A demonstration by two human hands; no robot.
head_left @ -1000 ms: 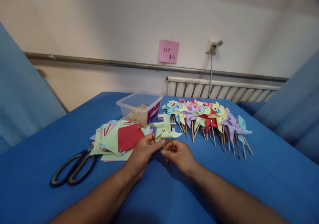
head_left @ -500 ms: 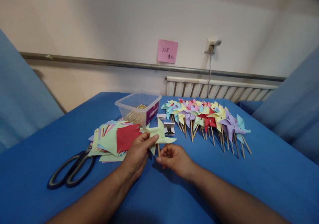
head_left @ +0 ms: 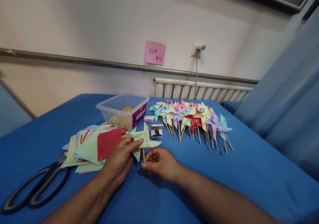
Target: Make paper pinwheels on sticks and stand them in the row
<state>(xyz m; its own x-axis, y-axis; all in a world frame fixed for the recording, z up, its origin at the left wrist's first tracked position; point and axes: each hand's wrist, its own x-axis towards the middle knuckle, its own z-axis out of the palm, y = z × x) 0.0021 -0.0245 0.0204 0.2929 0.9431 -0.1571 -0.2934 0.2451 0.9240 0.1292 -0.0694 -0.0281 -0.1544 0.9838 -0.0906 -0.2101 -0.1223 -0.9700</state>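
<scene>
We are holding pale green pinwheel (head_left: 142, 138) above blue desk (head_left: 249, 170): left hand (head_left: 119, 161) pinching paper blade, right hand (head_left: 159, 162) closing fingers round stick base. Stick running near-vertical, paper head uppermost, facing away toward wall.

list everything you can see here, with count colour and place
pinwheel: one, pale green on a wooden stick, held in both hands near table centre
finished pinwheels: many, mixed colours, in a row at back right
paper squares: a stack, mixed colours with red on top, left of the hands
scissors: one pair, black handles, front left, partly under the paper
tub: one, clear plastic with sticks inside, behind the paper
small boxes: two, white, one open, between tub and finished pinwheels
table: one, blue cover
note: one, pink, on the wall
left hand: on the pinwheel's blade
right hand: pinching the stick
</scene>
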